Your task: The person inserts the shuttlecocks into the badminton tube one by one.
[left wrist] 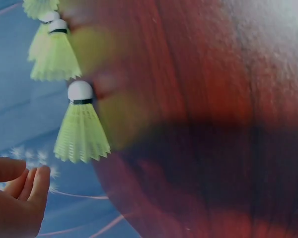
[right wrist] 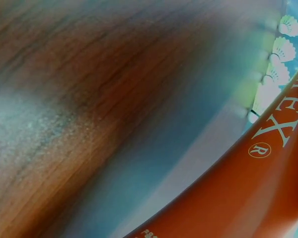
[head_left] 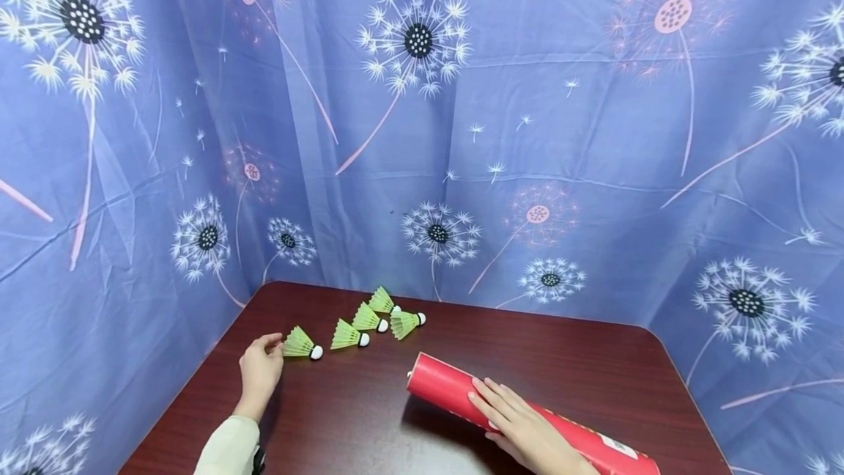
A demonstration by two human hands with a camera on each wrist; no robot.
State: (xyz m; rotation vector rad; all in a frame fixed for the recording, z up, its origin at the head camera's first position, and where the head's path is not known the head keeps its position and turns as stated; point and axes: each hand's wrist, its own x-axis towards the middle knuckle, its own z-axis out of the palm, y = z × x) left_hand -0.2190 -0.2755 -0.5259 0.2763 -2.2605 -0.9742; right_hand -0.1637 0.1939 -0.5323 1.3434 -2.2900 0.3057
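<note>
Left hand (head_left: 260,366): is reaching just beside the nearest shuttlecock (head_left: 299,344), thumb and fingers loosely bent and holding nothing; the left wrist view is showing a gap between fingertips and skirt.
Nearest shuttlecock: is lying on its side at the table's left, its white cork facing away from the hand.
Other shuttlecocks (head_left: 346,336): four are lying toward the back edge, the rearmost partly hidden by its neighbour; the left wrist view is cutting off the topmost one.
Right hand (head_left: 521,427): is resting across the red tube (head_left: 442,381), fingers extended; the underside of its grasp is staying out of sight.
Red tube: is slanting across the table's right, its near end running to the frame's bottom; in the right wrist view only "EX" and a ringed R are reading clearly.
Table (head_left: 356,409): is standing against the blue curtain (head_left: 369,130), its near edge cut off.
Left sleeve (head_left: 229,449): is leaving the frame below.
</note>
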